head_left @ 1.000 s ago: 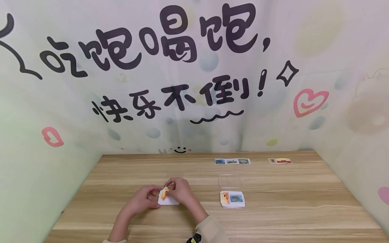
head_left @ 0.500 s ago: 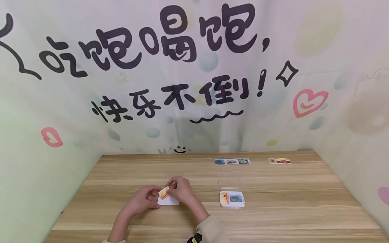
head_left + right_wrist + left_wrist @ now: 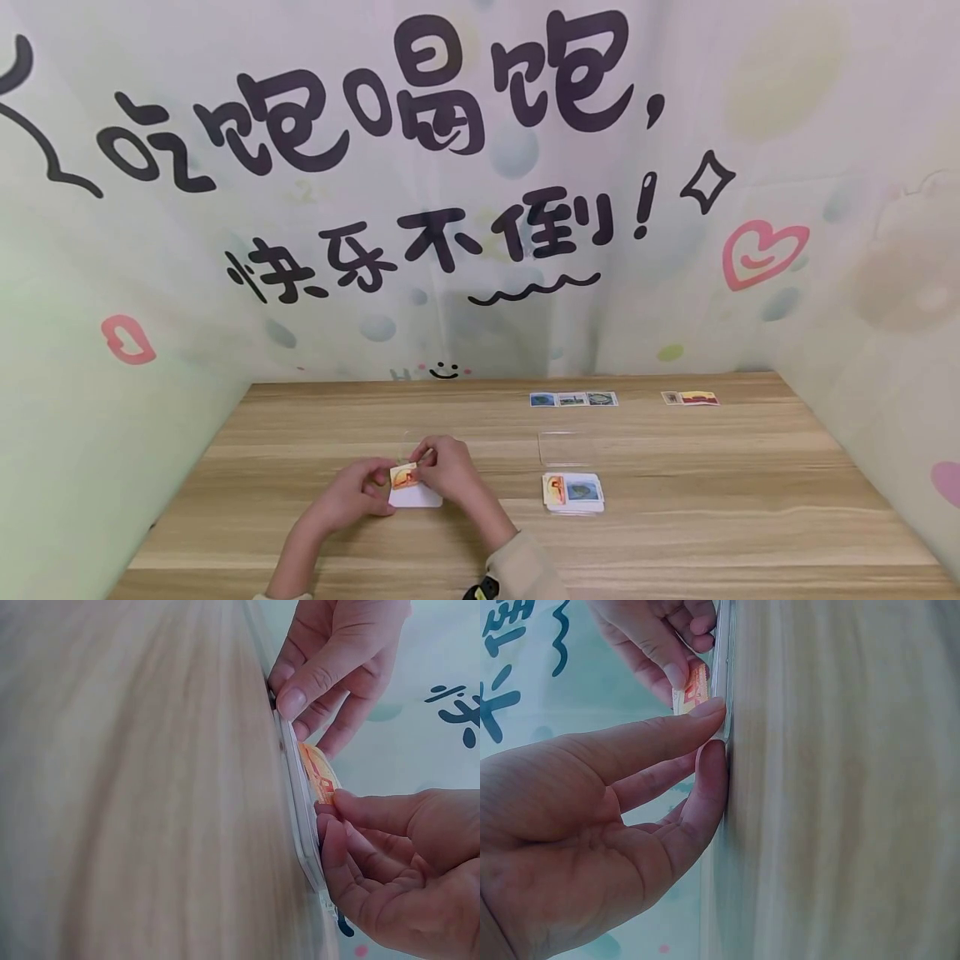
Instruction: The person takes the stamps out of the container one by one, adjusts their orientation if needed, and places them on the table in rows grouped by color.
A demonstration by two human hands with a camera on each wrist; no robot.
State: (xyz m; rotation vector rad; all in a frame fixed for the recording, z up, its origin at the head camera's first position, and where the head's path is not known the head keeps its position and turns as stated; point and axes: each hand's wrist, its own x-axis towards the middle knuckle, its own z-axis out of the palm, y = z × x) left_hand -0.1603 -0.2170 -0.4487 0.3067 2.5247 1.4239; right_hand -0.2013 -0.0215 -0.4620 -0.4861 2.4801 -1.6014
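Note:
In the head view, my right hand [image 3: 450, 475] pinches an orange-and-yellow postage stamp [image 3: 402, 477] between thumb and finger. The stamp lies over the upper part of a white card [image 3: 416, 498]; the right wrist view shows it slightly raised at its far side. Beneath the card is a thin clear plastic case [image 3: 301, 832]. My left hand [image 3: 351, 498] grips the left edge of this case, thumb near the front corner. In the left wrist view, the left thumb and fingers close on the case's edge, with the stamp [image 3: 695, 688] beyond.
Right of the hands, another white card [image 3: 590, 503] bears an orange and a blue stamp. Behind it lies a clear plastic lid [image 3: 567, 448]. Along the table's back are a row of three stamps [image 3: 573, 399] and a pair with a red-yellow one [image 3: 700, 398].
The stamp in my right hand has turned from a slant to nearly level with the card's top edge. The left hand has stayed in place.

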